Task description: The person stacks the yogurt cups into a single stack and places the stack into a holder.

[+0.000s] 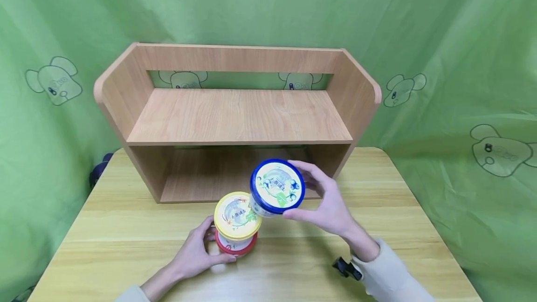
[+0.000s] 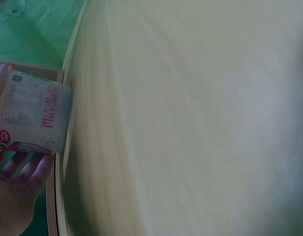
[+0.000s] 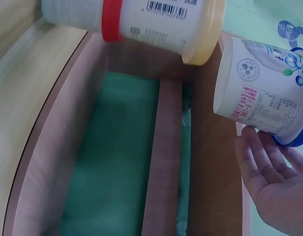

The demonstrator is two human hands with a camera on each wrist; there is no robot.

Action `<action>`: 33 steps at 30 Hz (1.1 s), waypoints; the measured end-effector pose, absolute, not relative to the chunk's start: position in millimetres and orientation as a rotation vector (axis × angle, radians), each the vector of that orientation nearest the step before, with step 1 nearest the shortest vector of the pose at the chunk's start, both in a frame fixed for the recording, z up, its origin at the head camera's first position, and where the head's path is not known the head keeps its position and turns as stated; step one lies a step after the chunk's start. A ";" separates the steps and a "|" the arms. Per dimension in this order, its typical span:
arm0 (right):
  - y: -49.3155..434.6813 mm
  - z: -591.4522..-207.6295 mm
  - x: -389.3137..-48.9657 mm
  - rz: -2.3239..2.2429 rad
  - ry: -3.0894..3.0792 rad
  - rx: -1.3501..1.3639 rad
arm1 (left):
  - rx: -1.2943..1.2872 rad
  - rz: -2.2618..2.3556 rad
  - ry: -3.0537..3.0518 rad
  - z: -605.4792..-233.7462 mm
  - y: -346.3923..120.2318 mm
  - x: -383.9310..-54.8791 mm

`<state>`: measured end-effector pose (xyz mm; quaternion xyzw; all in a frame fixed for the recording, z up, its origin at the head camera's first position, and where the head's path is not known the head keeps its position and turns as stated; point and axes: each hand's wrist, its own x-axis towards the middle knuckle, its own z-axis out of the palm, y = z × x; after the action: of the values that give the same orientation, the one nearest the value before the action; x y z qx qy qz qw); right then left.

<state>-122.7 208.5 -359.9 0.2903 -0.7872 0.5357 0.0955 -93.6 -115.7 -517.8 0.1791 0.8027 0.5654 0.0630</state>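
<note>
My right hand point(image 1: 329, 204) grips a blue-lidded tub point(image 1: 278, 186), thumb on the near side, fingers round the far side. The tub is lid-up in the air, just right of and higher than a stack of two; the right wrist view shows a narrow gap between them. My left hand point(image 1: 193, 253) holds the lower, red-lidded tub point(image 1: 237, 247) from its left, thumb at the near side. On top of it stands a yellow-lidded tub point(image 1: 237, 216).

I judge all three to be light and thin-walled, stiff at the rim but liable to dent if squeezed lower down. The printed sides look smooth, so they may slip; I cannot tell whether the tubs are full. I would take hold just under the lid, with thumb and fingers opposite each other, since pulling on the lid alone could pop it off. The stack looks easy to topple with a sideways knock.

The surface is a pale wooden table point(image 1: 126, 232) with a faint grain and a soft sheen. At its far side stands a two-level wooden shelf point(image 1: 239, 115) with sloping side panels. Beyond, a green curtain point(image 1: 251, 3) printed with cartoon animal heads hangs round the space. A black clip point(image 1: 347, 268) sits by the right sleeve point(image 1: 390, 274), near the cuff.
</note>
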 end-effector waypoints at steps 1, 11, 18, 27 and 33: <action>206.2 -359.6 -123.0 1.590 -2.337 0.868 | 0.541 1.712 2.424 -518.0 -115.6 -93.7; 188.2 -355.8 -125.1 1.594 -2.357 0.940 | 0.494 1.715 2.415 -518.5 -114.8 -93.1; 176.6 -356.4 -127.3 1.589 -2.366 0.994 | 0.482 1.703 2.401 -517.3 -115.3 -92.5; 167.4 -359.8 -127.7 1.598 -2.407 0.991 | 0.445 1.690 2.392 -515.7 -115.7 -93.2; 165.1 -360.2 -128.9 1.583 -2.423 0.998 | 0.450 1.696 2.386 -515.7 -115.7 -93.2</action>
<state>-128.9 165.1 -360.2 0.3259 -0.7907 0.5167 0.0402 -93.2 -115.7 -515.7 0.1515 0.8023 0.5704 0.0897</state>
